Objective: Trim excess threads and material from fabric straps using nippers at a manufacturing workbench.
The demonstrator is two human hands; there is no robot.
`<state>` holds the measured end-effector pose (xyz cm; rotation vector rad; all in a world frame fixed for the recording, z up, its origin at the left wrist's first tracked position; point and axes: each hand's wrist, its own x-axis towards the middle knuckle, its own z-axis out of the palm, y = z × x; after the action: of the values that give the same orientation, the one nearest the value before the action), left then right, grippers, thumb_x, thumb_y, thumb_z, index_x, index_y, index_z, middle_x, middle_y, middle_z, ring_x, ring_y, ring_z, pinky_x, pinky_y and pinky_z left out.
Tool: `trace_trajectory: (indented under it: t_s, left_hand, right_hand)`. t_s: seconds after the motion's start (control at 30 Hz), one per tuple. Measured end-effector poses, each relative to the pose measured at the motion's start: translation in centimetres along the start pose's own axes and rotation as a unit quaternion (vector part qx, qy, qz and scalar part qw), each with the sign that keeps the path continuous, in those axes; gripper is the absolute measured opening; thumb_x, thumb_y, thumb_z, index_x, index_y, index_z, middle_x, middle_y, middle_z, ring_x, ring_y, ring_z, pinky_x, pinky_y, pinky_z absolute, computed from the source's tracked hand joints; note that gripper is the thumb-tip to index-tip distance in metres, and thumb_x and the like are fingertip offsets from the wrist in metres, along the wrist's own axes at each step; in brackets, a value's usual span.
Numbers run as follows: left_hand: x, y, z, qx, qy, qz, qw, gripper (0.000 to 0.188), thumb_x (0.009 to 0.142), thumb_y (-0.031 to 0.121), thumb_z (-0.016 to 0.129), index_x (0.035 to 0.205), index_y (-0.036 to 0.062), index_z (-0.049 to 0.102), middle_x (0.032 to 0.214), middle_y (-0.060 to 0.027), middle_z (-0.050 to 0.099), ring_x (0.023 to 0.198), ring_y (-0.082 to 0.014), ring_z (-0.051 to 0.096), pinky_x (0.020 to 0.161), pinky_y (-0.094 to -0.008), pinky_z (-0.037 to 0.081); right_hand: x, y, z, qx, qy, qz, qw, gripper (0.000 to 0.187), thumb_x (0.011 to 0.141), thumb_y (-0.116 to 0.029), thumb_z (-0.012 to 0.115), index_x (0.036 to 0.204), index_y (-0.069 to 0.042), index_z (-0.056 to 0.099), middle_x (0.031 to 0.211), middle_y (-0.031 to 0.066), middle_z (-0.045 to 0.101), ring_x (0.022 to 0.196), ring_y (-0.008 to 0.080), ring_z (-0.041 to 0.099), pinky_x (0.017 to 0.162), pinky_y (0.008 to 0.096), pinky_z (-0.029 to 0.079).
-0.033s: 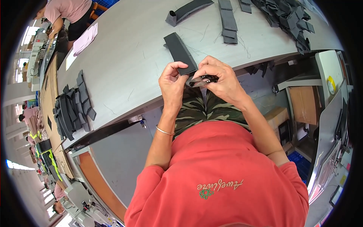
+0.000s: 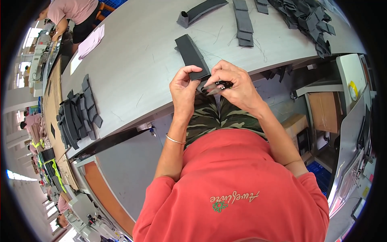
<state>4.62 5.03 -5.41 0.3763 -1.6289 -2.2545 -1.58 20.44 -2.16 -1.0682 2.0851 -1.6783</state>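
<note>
My left hand [image 2: 184, 90] pinches the near end of a dark grey fabric strip [image 2: 190, 52] between thumb and fingers. The strip's far part rests on the pale table. In my right hand [image 2: 238, 84], fingers wrap round a small pair of thread snips [image 2: 215, 88] with metal blades and black handles. Their blades point left, close beside the strip's near end and my left thumb. Whether the blades touch the fabric or a thread I cannot make out. Both hands are at the table's front edge, above my camouflage trousers.
More strips lie on the table [image 2: 133, 52]: a curled strip [image 2: 201, 12], a folded strip [image 2: 243, 24] and a dark heap [image 2: 308, 20] far right. A strip stack [image 2: 78, 115] sits left, near pink sheets [image 2: 90, 42]. Loose threads are scattered about. A co-worker [image 2: 74, 16] is far left.
The snips have turned slightly in my right hand, and their blades show more plainly. Both hands and the strip have stayed almost in place.
</note>
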Motion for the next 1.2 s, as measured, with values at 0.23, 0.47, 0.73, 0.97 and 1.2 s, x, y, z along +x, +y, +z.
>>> trace_trajectory:
  t_s: [0.23,0.47,0.73,0.97,1.2]
  left_hand:
    - [0.0,2.8,-1.4,-0.222,-0.137,-0.151,0.954,0.047,0.078,-0.013,0.046,0.123,-0.0047,0.056,0.111,-0.0135,0.063,0.095,-0.0157,0.061,0.083,-0.024,0.048]
    - [-0.8,0.5,-0.3,0.095,-0.065,-0.004,0.993,0.025,0.086,0.002,0.061,0.111,0.0008,0.068,0.081,0.0066,0.057,0.07,0.0,0.044,0.059,-0.0154,0.036]
    - [-0.8,1.2,-0.1,-0.007,-0.048,-0.071,0.996,0.028,0.085,0.003,0.066,0.113,-0.0004,0.067,0.071,0.0087,0.05,0.06,0.0005,0.039,0.051,-0.0167,0.03]
    - [-0.6,1.9,0.2,0.079,0.009,-0.023,0.997,0.031,0.084,0.005,0.07,0.115,0.0,0.066,0.069,0.0086,0.048,0.061,-0.0002,0.037,0.052,-0.0166,0.028]
    - [-0.3,2.0,0.0,0.08,0.022,-0.019,0.996,0.031,0.084,0.005,0.069,0.114,0.0001,0.067,0.069,0.008,0.048,0.061,-0.0009,0.037,0.054,-0.018,0.028]
  right_hand:
    - [-1.1,-0.7,-0.4,-0.036,-0.042,-0.02,0.998,0.034,0.063,0.017,0.054,0.086,-0.004,0.069,0.083,0.0053,0.057,0.071,0.0166,0.056,0.062,0.0262,0.044]
    - [0.9,-1.2,-0.4,-0.089,0.065,-0.027,0.994,0.019,0.072,0.004,0.065,0.088,-0.005,0.07,0.078,0.007,0.059,0.07,0.0196,0.056,0.062,0.0313,0.044]
    - [1.4,0.9,0.8,0.037,0.098,0.066,0.992,0.012,0.078,-0.005,0.07,0.09,-0.005,0.07,0.079,0.0039,0.059,0.072,0.0139,0.052,0.064,0.0273,0.042]
    - [0.4,-0.7,-1.0,-0.061,0.133,0.064,0.987,0.018,0.081,-0.015,0.069,0.097,-0.008,0.068,0.082,0.004,0.064,0.076,0.0184,0.057,0.069,0.0294,0.046]
    - [-1.1,-0.5,-2.0,-0.167,0.077,-0.027,0.983,0.017,0.075,-0.014,0.071,0.092,-0.01,0.07,0.081,0.0015,0.067,0.074,0.0203,0.058,0.068,0.0322,0.047]
